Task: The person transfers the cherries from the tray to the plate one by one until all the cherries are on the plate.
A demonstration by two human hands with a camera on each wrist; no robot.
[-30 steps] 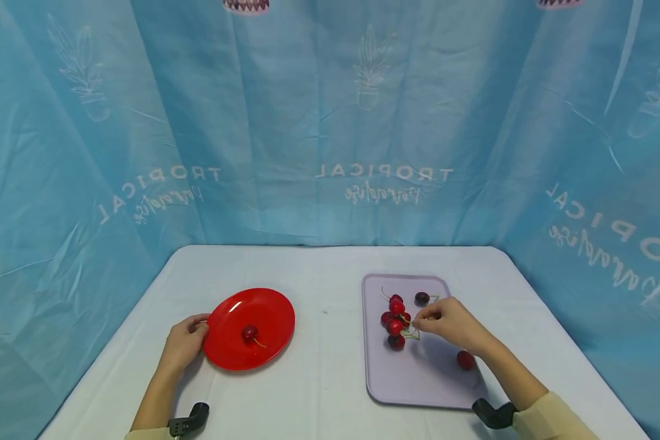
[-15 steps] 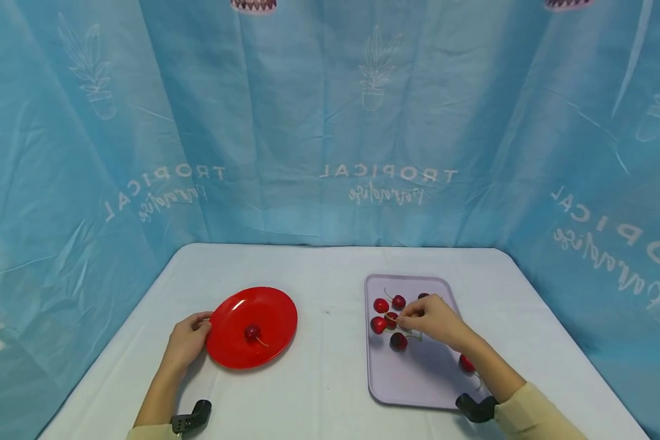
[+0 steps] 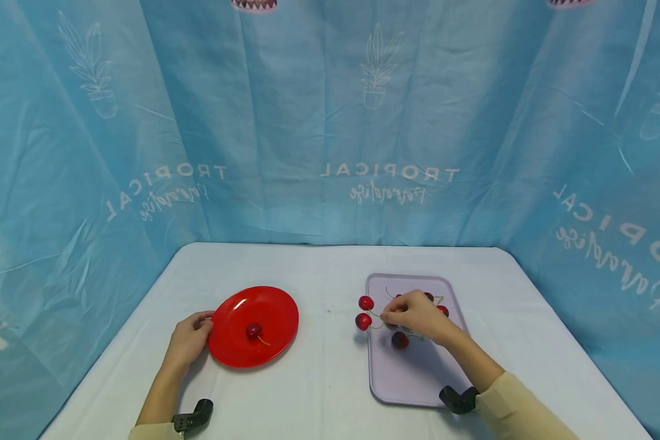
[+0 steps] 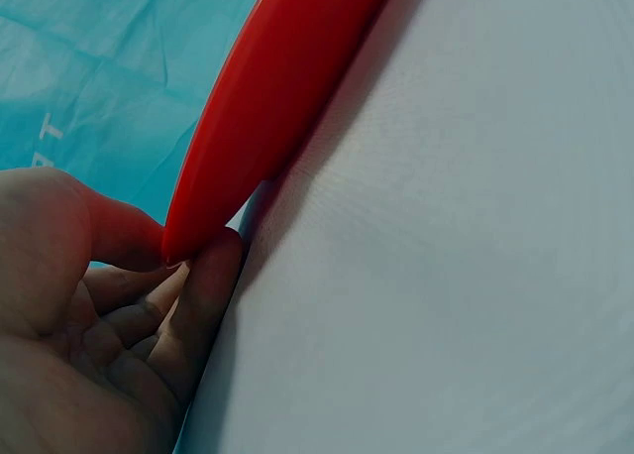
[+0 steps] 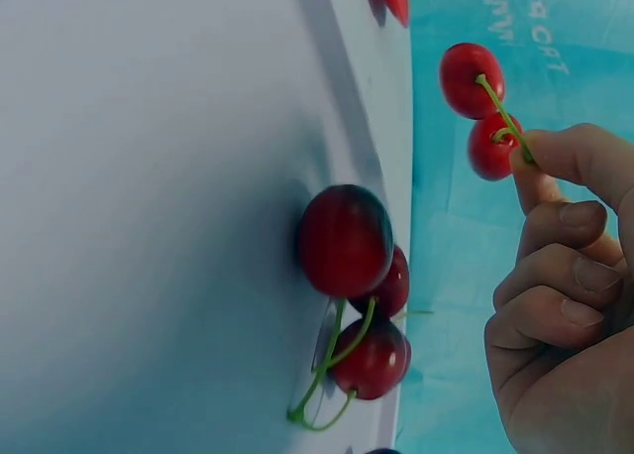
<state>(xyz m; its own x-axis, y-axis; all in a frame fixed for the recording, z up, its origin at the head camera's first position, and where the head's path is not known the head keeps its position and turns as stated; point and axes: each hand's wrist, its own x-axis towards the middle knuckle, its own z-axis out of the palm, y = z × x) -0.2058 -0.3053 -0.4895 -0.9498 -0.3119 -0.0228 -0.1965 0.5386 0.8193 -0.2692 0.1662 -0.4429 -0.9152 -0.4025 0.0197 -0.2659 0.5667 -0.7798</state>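
Note:
My left hand pinches the left rim of a round red plate, thumb above and fingers beneath in the left wrist view. One dark red cherry with a stem lies on that plate. Between thumb and forefinger, my right hand holds a pair of bright red cherries by their green stems. They hang past the left edge of the lilac tray, above the table. Other cherries stay on the tray, some hidden behind the right hand in the head view.
A white cloth covers the table, with the plate on the left and the tray on the right. Blue printed curtains enclose the back and both sides.
My right hand has moved left from the cherry cluster, lifting two cherries off the tray and past its left edge. My left hand keeps its hold on the plate.

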